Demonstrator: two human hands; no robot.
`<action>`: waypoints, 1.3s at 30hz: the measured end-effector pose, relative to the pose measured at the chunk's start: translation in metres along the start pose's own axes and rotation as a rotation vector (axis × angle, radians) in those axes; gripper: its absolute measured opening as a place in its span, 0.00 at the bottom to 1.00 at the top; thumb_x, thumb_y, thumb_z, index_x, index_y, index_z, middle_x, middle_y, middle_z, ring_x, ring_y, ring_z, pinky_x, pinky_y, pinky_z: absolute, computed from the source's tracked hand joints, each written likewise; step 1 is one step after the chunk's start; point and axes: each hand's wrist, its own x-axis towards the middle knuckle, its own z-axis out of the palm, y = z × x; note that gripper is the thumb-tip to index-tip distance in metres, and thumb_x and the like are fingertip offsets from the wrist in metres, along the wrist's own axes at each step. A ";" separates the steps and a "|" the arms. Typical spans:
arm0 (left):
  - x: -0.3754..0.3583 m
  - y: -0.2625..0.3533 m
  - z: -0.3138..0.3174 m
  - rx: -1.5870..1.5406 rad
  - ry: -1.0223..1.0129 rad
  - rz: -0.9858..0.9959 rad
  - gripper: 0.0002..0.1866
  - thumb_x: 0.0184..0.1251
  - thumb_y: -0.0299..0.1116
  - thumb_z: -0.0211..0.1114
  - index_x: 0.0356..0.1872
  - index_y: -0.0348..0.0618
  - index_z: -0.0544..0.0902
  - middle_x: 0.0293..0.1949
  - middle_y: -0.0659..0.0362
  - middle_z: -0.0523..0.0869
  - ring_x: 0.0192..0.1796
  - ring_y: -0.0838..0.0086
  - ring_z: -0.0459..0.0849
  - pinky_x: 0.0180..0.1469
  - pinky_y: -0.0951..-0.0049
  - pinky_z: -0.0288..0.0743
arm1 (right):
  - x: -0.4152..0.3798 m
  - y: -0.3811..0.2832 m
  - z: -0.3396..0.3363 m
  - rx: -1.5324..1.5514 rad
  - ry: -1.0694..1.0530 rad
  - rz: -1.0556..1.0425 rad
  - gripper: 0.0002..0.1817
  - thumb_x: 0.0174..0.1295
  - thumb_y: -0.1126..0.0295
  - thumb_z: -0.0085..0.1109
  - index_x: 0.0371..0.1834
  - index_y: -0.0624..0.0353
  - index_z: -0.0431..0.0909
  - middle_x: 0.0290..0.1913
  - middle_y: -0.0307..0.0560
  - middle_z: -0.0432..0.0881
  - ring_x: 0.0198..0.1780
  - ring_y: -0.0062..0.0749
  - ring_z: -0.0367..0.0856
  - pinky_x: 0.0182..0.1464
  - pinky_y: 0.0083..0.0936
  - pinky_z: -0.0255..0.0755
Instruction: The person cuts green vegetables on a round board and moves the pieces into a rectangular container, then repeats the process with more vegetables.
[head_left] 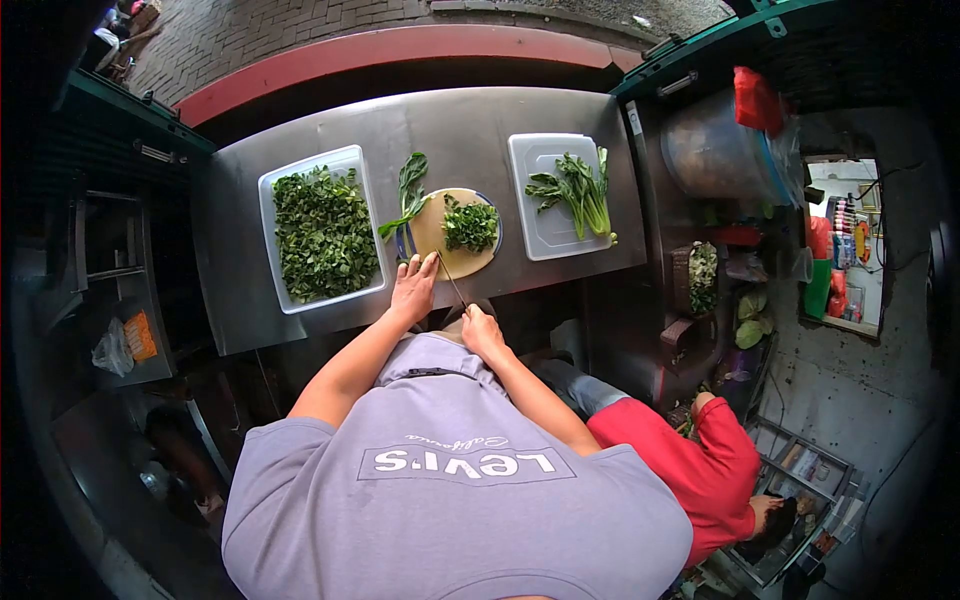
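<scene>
1. Left hand (414, 287): I see it lying flat, fingers spread and holding nothing, on the near edge of the round pale wooden chopping board (432, 232).
2. Right hand (481, 331): closed around the handle of a thin-bladed kitchen knife (452, 284), just nearer me than the board; the blade runs diagonally up toward the left hand's fingertips.
3. Heap of chopped dark green leaves (470, 224): on the right half of the board, beyond and slightly right of the knife tip. I judge the right hand to be the nearer one.
4. Whole long green leaf (408, 195): draped over the board's far left edge, its long axis running away from me, directly beyond the left hand.
5. White rectangular plastic tray of chopped greens (268, 200): left of the board, well filled.
6. White rectangular tray (527, 150): right of the board, carrying uncut leafy stalks (578, 190).
7. Brushed steel worktop (460, 125): bears the board and both trays.
8. Writing: the lilac T-shirt (440, 500) reads "LEVI'S", inverted, with script that looks like "California".
9. Person in red (700, 470): crouched, right of the board and nearer me.
</scene>
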 end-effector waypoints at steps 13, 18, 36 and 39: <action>0.001 0.003 0.000 -0.018 -0.055 -0.050 0.39 0.58 0.27 0.63 0.76 0.39 0.70 0.76 0.57 0.70 0.75 0.57 0.67 0.70 0.56 0.62 | -0.015 0.007 -0.005 -0.041 -0.069 0.067 0.15 0.76 0.60 0.53 0.54 0.59 0.77 0.51 0.74 0.85 0.56 0.72 0.83 0.58 0.58 0.77; 0.001 0.003 0.001 -0.010 -0.029 -0.042 0.40 0.57 0.27 0.63 0.77 0.40 0.69 0.76 0.57 0.70 0.74 0.59 0.68 0.69 0.57 0.62 | -0.021 0.004 -0.008 -0.086 -0.069 0.095 0.16 0.76 0.59 0.53 0.57 0.58 0.77 0.53 0.73 0.85 0.59 0.70 0.82 0.61 0.57 0.76; 0.005 0.005 -0.003 -0.020 -0.002 -0.058 0.39 0.57 0.27 0.64 0.76 0.40 0.71 0.76 0.58 0.70 0.75 0.58 0.67 0.70 0.56 0.63 | 0.002 0.009 -0.014 -0.009 0.090 0.032 0.14 0.76 0.58 0.54 0.49 0.59 0.77 0.44 0.69 0.87 0.51 0.70 0.85 0.52 0.58 0.78; 0.006 0.003 -0.005 -0.052 0.010 -0.061 0.38 0.57 0.27 0.64 0.75 0.39 0.72 0.74 0.56 0.71 0.74 0.57 0.67 0.69 0.56 0.63 | -0.002 0.010 -0.014 0.006 0.101 -0.001 0.14 0.76 0.59 0.54 0.49 0.59 0.77 0.44 0.69 0.87 0.50 0.69 0.85 0.52 0.57 0.78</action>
